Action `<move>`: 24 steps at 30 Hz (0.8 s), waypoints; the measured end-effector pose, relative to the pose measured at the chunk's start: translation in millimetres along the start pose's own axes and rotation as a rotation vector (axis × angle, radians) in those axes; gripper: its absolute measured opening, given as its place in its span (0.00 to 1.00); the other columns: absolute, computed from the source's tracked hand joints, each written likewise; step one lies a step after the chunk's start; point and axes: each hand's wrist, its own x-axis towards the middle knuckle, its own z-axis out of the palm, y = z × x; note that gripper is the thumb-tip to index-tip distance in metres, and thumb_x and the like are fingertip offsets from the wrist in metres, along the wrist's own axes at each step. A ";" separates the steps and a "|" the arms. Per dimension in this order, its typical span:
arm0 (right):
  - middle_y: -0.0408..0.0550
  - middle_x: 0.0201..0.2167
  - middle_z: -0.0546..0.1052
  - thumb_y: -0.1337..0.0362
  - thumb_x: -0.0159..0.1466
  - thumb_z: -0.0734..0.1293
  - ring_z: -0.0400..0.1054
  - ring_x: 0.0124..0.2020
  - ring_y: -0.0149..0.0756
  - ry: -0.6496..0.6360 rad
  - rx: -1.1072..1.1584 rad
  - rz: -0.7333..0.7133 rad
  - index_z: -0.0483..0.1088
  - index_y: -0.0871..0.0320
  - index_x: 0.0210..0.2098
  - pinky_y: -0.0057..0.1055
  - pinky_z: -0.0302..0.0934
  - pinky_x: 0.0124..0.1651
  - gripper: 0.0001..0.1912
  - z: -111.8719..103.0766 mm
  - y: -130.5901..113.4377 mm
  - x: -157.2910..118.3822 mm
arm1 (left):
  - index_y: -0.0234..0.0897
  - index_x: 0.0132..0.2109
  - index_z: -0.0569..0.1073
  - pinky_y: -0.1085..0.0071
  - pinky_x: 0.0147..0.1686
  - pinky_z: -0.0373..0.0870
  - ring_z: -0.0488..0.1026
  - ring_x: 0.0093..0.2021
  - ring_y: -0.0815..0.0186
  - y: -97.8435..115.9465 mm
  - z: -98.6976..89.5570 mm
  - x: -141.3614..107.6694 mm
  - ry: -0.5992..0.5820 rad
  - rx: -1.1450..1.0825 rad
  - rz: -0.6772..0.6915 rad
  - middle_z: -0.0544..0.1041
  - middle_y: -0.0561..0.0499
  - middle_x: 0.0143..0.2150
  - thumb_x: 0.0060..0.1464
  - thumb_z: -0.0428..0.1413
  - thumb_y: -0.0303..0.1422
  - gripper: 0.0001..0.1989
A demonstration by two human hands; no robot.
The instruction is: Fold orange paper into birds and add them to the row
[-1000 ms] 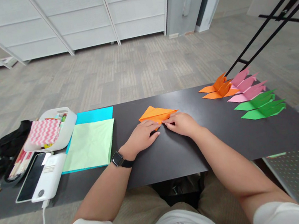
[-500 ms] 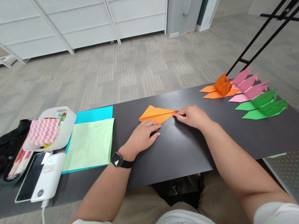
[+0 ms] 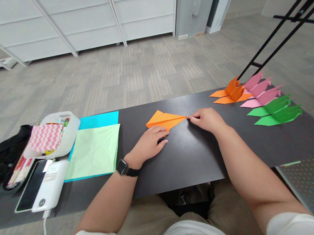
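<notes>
A folded piece of orange origami paper [image 3: 172, 121] lies flat on the dark table, its long point aimed right and a crease running along its middle. Resting on its lower left edge is my left hand [image 3: 149, 142], fingers stretched out and holding nothing. The curled fingers of my right hand [image 3: 206, 119] are closed at the paper's sharp right tip, which they partly cover. On the table to the right stand folded paper birds: orange ones [image 3: 232, 91], pink ones [image 3: 260, 88] and green ones [image 3: 278, 111].
Left of my hands lie light green paper sheets [image 3: 95, 152] over a blue sheet [image 3: 100, 120]. Beyond them are a white plastic basket [image 3: 73, 137], a phone [image 3: 30, 190], a white power bank [image 3: 50, 185] with a cable, and black cloth [image 3: 11, 146].
My right hand has slid slightly right along the paper's edge to its pointed tip. My left hand and the paper have stayed nearly in place.
</notes>
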 end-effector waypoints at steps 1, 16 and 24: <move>0.50 0.47 0.87 0.57 0.69 0.66 0.81 0.50 0.48 0.005 -0.004 0.004 0.87 0.48 0.48 0.37 0.69 0.49 0.17 -0.8 0.9 0.1 | 0.41 0.61 0.79 0.52 0.69 0.70 0.74 0.64 0.54 0.0 0.0 0.0 -0.002 -0.001 0.000 0.78 0.43 0.64 0.70 0.57 0.35 0.16; 0.52 0.42 0.84 0.58 0.72 0.63 0.77 0.42 0.42 0.292 0.203 -0.124 0.84 0.54 0.51 0.38 0.69 0.49 0.18 4.8 -1.9 2.6 | 0.41 0.62 0.79 0.47 0.74 0.62 0.76 0.62 0.54 4.1 -6.2 0.9 -0.002 0.030 -0.007 0.80 0.43 0.60 0.71 0.56 0.36 0.17; 0.52 0.53 0.82 0.66 0.72 0.63 0.73 0.55 0.47 0.069 0.194 -0.386 0.80 0.48 0.60 0.47 0.65 0.64 0.22 31.2 -17.2 6.6 | 0.42 0.59 0.82 0.46 0.74 0.61 0.75 0.57 0.54 7.1 -6.5 2.1 0.006 0.096 0.016 0.79 0.43 0.54 0.70 0.57 0.37 0.15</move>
